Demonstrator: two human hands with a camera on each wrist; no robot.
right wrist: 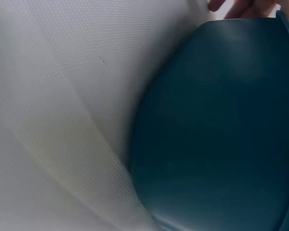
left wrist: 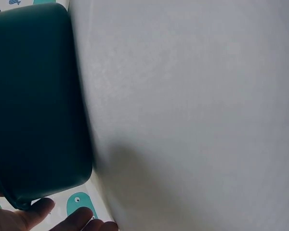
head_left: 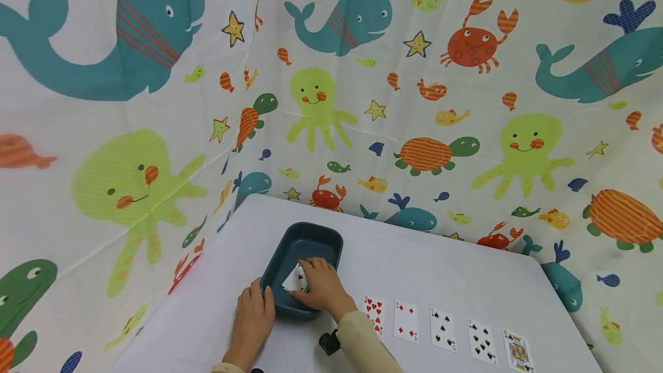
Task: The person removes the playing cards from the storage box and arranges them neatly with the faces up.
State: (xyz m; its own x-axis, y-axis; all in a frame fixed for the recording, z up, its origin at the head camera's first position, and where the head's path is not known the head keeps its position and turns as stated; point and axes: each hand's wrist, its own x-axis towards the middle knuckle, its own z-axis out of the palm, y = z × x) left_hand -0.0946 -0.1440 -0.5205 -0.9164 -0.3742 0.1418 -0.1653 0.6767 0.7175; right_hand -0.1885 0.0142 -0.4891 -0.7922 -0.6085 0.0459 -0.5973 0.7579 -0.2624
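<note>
R hand [head_left: 322, 289] pinches card [head_left: 293, 278] in box [head_left: 303, 247]; single or several, hard to tell. L hand [head_left: 252, 316], fingers extended, rests vs. box's left side. Poss. trouble: clinging cards lift together; box skids if nudged; R sleeve [head_left: 365, 343] drags card row [head_left: 442, 331] right of box.

On the table [head_left: 466, 281], five playing cards [head_left: 442, 330] lie in a row right of the tray [head_left: 304, 246].
</note>
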